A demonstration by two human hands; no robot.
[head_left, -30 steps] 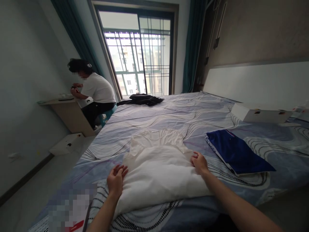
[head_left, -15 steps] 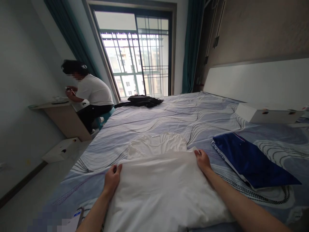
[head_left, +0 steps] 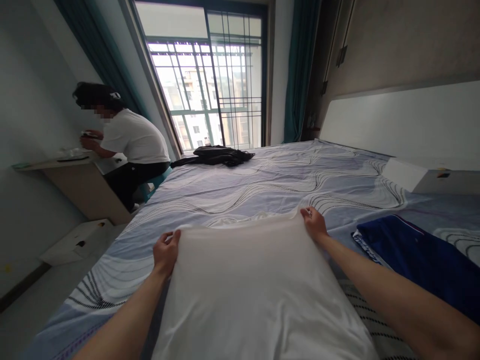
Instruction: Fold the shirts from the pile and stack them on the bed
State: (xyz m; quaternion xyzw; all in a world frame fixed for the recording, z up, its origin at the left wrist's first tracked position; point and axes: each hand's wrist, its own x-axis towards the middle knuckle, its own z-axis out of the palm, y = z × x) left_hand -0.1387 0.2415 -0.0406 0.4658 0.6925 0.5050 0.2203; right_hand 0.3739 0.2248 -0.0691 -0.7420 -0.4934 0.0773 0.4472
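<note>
The white garment (head_left: 255, 285) was carried further up the bed (head_left: 270, 175) than half a second before, its lower half folded over the top. The left hand (head_left: 165, 252) and right hand (head_left: 314, 226) were each pinched on a corner. No writing could be read; plain, smooth cloth.

No writing, label, brand or number could be read anywhere in the view. The white garment (head_left: 255, 285), the blue folded cloth (head_left: 420, 255) and the patterned bedsheet (head_left: 285, 175) bore no legible print, and the white boxes (head_left: 423, 176) carried only small dark marks too small to read.
</note>
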